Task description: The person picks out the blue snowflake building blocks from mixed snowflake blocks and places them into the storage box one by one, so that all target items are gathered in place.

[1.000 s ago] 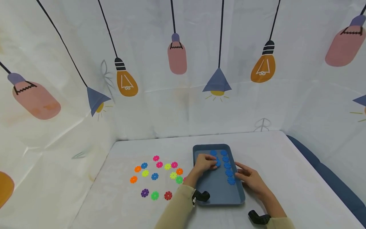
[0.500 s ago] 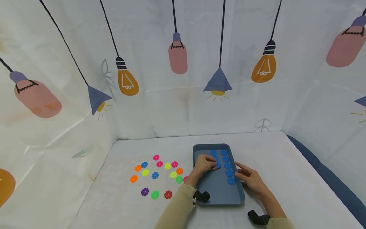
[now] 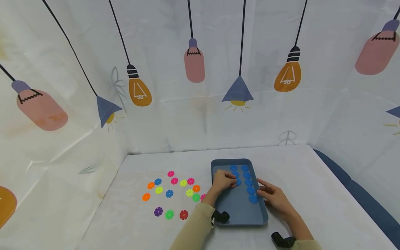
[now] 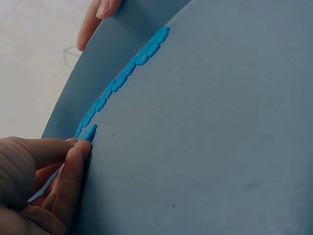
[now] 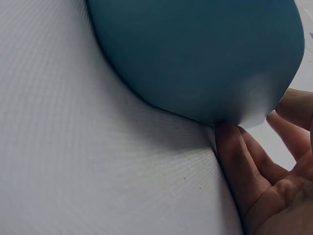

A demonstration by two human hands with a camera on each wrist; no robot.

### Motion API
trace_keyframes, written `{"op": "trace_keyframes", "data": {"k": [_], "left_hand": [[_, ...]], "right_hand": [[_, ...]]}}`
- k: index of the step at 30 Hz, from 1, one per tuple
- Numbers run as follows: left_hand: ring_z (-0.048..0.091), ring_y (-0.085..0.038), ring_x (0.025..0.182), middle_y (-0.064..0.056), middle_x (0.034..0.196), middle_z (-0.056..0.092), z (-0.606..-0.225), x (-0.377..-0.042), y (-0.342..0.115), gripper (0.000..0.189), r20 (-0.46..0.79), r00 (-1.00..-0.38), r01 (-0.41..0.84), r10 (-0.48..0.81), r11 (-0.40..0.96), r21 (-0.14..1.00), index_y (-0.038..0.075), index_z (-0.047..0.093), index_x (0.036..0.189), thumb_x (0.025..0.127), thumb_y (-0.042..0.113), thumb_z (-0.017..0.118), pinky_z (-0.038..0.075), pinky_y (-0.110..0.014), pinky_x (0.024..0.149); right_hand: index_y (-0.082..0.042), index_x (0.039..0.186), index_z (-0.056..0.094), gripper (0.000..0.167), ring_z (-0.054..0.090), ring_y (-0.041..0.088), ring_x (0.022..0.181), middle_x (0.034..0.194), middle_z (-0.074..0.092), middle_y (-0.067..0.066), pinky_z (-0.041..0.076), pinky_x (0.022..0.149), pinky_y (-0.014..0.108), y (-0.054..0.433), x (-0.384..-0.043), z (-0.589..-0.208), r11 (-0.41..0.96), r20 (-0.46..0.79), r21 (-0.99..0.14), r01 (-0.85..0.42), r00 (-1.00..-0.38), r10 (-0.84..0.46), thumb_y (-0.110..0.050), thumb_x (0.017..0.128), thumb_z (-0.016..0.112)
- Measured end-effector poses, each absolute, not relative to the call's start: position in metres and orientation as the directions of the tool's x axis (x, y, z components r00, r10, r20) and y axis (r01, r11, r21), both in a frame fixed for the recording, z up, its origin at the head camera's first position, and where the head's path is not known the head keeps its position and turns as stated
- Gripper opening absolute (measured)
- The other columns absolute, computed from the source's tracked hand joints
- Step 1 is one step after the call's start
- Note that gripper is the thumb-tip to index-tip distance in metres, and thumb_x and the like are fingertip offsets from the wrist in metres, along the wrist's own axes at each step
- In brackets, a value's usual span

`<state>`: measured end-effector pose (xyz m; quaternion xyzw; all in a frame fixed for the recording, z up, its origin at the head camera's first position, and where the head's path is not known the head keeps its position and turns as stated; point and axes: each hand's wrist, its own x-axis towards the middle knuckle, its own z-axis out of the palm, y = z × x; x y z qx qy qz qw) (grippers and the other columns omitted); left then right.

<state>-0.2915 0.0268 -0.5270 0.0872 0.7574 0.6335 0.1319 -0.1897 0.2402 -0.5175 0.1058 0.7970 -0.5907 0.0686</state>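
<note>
My left hand (image 3: 223, 181) is inside the blue-grey tray (image 3: 240, 215), thumb and fingertips pinching a blue flower-shaped disc (image 4: 89, 133) low over the tray floor. Fingers partly cover that disc. It sits at the near end of a short column of blue discs (image 3: 233, 168). To the right, a longer column of several blue discs (image 3: 248, 182) runs along the tray's right wall. My right hand (image 3: 275, 198) is at the tray's right side, its loosely spread fingers touching the outer wall and rim, as the right wrist view shows.
Left of the tray, several flower discs lie scattered on the white table (image 3: 125, 222): an orange disc (image 3: 146, 197), a purple disc (image 3: 158, 211), a red disc (image 3: 183, 215), and pink, yellow, green and blue ones. A patterned curtain (image 3: 200, 118) hangs behind the table.
My left hand has shifted slightly toward me within the tray, uncovering more of the short blue column. The right hand stays at the tray's side.
</note>
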Motion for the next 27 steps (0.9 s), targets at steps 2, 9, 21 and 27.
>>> {"op": "trace_keyframes", "data": {"k": [2,9,21,27], "left_hand": [[0.068,-0.016,0.061,-0.005,0.074,0.069,-0.5282,-0.2911,0.0261,0.01,-0.086,-0.948,-0.029,0.306,0.185,0.982,-0.003,0.075,0.092,0.082,-0.003,0.074,0.057,-0.027,0.057],[0.068,-0.014,0.062,-0.004,0.072,0.069,-0.5292,-0.2894,0.0246,0.008,-0.086,-0.947,-0.017,0.309,0.221,0.975,-0.001,0.075,0.091,0.083,0.0,0.075,0.057,-0.026,0.057],[0.061,-0.013,0.046,-0.001,0.057,0.064,-0.5282,-0.2908,0.0275,0.013,-0.095,-0.936,0.028,0.34,0.34,0.94,0.007,0.075,0.09,0.078,0.002,0.079,0.052,-0.026,0.045],[0.062,-0.014,0.046,-0.003,0.06,0.064,-0.5317,-0.2917,0.0246,0.013,-0.096,-0.937,0.014,0.336,0.311,0.95,0.006,0.074,0.091,0.079,0.003,0.079,0.053,-0.026,0.046]], "right_hand": [[-0.011,0.147,0.043,0.063,0.051,0.035,0.12,0.135,0.051,0.024,0.052,0.087,0.045,0.2398,-0.189,-0.5176,0.273,-0.231,-0.93,0.247,-0.969,0.092,-0.029,0.092,0.068],[-0.01,0.146,0.045,0.062,0.054,0.031,0.116,0.132,0.053,0.022,0.052,0.087,0.044,0.2394,-0.1895,-0.5195,0.259,-0.225,-0.935,0.243,-0.97,0.096,-0.028,0.092,0.069],[-0.01,0.147,0.043,0.062,0.053,0.033,0.118,0.135,0.051,0.024,0.052,0.087,0.046,0.2412,-0.1895,-0.5192,0.265,-0.236,-0.93,0.253,-0.967,0.095,-0.028,0.093,0.068],[-0.01,0.146,0.046,0.06,0.054,0.033,0.116,0.132,0.053,0.023,0.052,0.086,0.046,0.238,-0.1892,-0.5223,0.26,-0.223,-0.934,0.245,-0.968,0.112,-0.025,0.093,0.068]]}}
